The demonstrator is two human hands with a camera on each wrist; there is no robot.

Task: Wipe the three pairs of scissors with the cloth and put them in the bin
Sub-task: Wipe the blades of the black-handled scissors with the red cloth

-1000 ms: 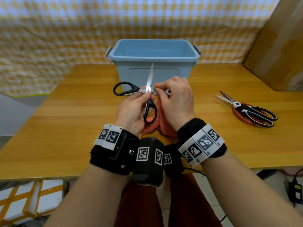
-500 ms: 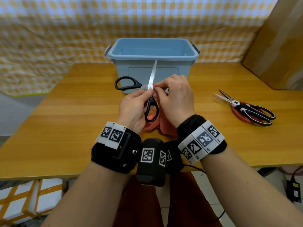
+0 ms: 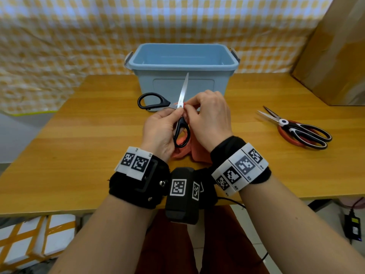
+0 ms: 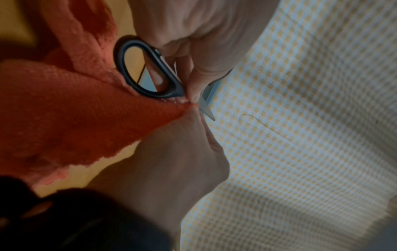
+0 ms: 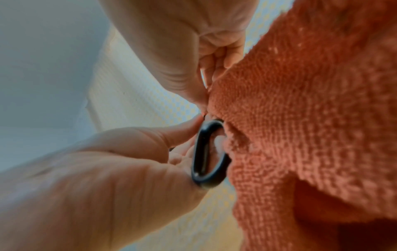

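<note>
Black-handled steel scissors, blades spread, pinched at the pivot by left hand fingers. Right hand fingers pinch orange terry cloth against it. Pale blue plastic bin at table's far edge.

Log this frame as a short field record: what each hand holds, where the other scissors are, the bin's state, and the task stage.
left hand: holds black-handled scissors, blades spread wide
right hand: pinches orange cloth at the scissors' pivot
other scissors: black-and-white pair lying over a red pair, on table, to the right
bin: blue, open, nothing visible inside
stage: first pair being wiped; none binned yet
</note>
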